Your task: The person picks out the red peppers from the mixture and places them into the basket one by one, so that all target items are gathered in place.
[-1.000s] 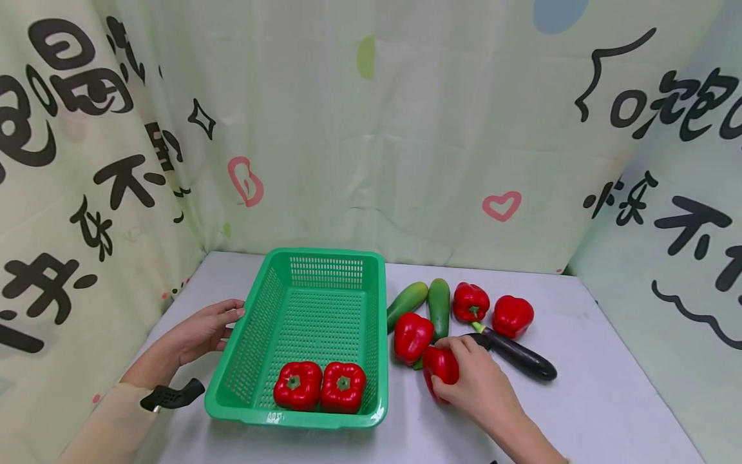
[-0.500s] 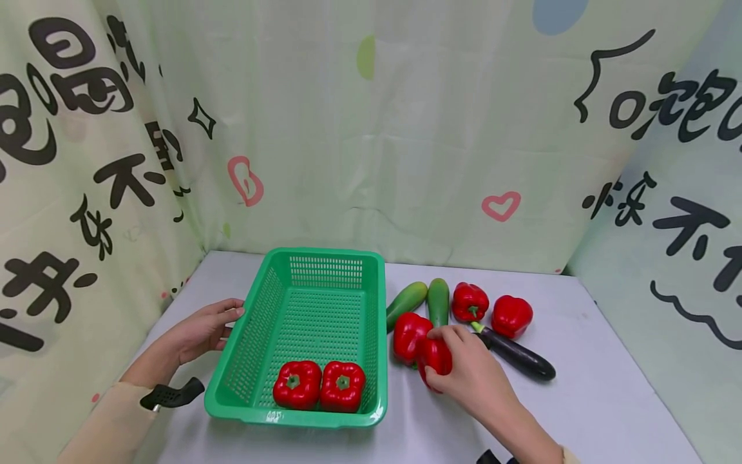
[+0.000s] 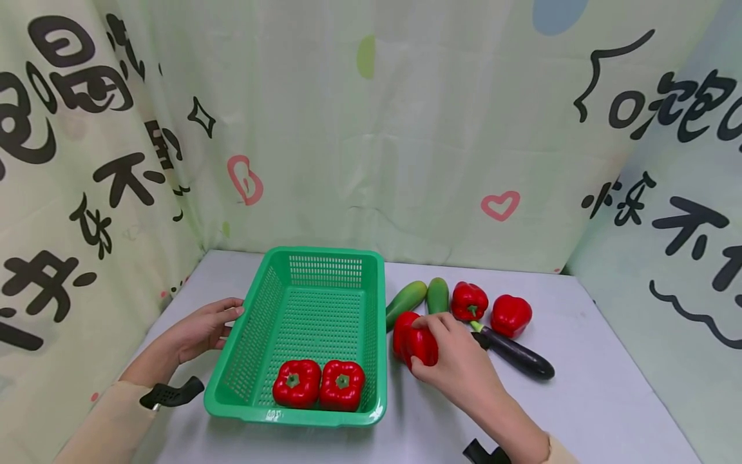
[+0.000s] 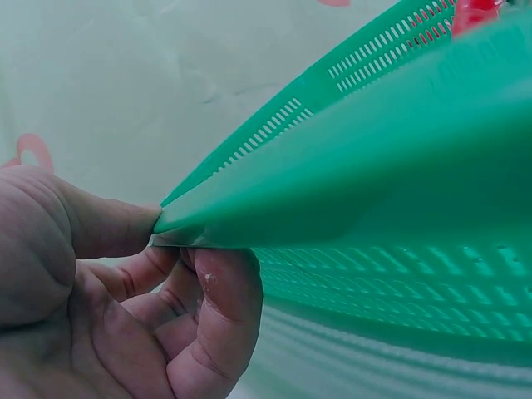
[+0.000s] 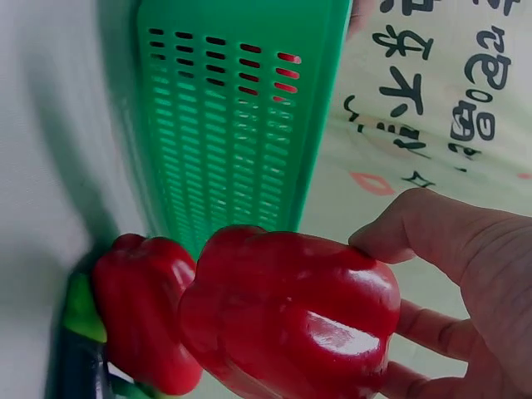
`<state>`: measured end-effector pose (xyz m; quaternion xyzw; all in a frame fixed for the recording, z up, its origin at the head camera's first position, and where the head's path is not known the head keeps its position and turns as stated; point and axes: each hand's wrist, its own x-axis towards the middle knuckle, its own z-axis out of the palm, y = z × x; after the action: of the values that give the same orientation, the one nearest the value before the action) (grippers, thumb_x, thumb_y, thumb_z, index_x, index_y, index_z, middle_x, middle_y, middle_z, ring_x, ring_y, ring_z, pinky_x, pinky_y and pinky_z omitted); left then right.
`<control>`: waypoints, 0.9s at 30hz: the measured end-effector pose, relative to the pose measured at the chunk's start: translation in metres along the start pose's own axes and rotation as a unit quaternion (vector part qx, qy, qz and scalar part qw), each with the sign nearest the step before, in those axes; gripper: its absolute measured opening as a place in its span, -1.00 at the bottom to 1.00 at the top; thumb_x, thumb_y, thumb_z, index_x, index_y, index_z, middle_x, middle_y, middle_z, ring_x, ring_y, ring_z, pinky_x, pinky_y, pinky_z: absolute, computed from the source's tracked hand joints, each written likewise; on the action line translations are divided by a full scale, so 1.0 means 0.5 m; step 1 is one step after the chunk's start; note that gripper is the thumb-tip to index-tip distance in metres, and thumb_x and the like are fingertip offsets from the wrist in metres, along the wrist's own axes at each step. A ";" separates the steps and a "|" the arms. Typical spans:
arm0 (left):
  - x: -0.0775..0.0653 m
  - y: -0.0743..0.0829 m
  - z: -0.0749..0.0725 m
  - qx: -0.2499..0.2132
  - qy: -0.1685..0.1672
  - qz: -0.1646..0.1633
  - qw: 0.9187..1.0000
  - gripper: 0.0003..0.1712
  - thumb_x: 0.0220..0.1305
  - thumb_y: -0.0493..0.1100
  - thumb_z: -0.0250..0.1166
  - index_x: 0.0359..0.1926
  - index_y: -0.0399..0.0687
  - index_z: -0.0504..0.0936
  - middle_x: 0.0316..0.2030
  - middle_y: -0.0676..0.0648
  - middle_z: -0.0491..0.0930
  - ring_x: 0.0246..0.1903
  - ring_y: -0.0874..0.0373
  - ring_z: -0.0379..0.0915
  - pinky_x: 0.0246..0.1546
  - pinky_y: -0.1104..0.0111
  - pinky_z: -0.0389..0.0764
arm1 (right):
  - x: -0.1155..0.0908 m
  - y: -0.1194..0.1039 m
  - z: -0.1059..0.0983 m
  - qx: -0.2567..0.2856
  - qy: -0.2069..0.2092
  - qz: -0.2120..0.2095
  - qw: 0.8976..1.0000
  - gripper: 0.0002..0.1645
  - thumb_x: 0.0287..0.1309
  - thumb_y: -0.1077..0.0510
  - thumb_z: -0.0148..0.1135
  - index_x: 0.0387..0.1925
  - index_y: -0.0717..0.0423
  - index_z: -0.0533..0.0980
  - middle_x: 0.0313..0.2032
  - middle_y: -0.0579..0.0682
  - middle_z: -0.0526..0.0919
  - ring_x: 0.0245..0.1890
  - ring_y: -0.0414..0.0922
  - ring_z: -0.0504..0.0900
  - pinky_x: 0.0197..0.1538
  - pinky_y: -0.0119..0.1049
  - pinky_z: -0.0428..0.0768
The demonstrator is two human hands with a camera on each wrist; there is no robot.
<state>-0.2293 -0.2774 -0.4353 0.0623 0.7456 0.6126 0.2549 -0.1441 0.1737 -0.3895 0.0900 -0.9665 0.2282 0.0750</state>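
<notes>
My left hand (image 3: 209, 328) pinches the left rim of a green plastic basket (image 3: 379, 335); in the left wrist view the thumb lies on top of the rim and curled fingers sit beneath it. In my right hand (image 3: 464, 361) is a red bell pepper (image 5: 291, 307), gripped between thumb and fingers to the right of the basket. It overlaps another red bell pepper (image 5: 145, 312) behind it. Two red bell peppers, a left one (image 3: 297, 385) and a right one (image 3: 342, 385), sit side by side at the basket's near end, stem ends showing.
Right of the basket lie two green zucchini-like vegetables (image 3: 406, 304), partly hidden, and a dark eggplant (image 3: 522, 357). Two more red bell peppers rest farther back, one by the zucchini (image 3: 438, 296) and one (image 3: 511, 316) beside the eggplant. Printed curtains (image 3: 429, 161) surround the white table (image 3: 591, 386).
My right hand has moved left and slightly up with the bell pepper, toward the basket's right side. The left hand and the basket have stayed in place.
</notes>
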 end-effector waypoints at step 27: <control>-0.001 -0.001 0.001 0.000 0.005 0.001 1.000 -0.35 0.68 0.01 -0.08 0.47 -0.41 0.09 -0.11 0.05 0.66 -0.14 0.14 0.72 -0.09 0.23 0.74 | 0.029 -0.097 -0.009 0.023 0.010 -0.042 0.999 -0.21 -0.29 0.08 0.72 0.11 -0.06 0.58 0.09 -0.02 0.61 0.12 0.04 0.56 -0.18 -0.06 0.77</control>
<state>-0.2283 -0.2775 -0.4358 0.0599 0.7467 0.6131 0.2510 -0.1478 0.1310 -0.3622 0.1304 -0.9555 0.2482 0.0917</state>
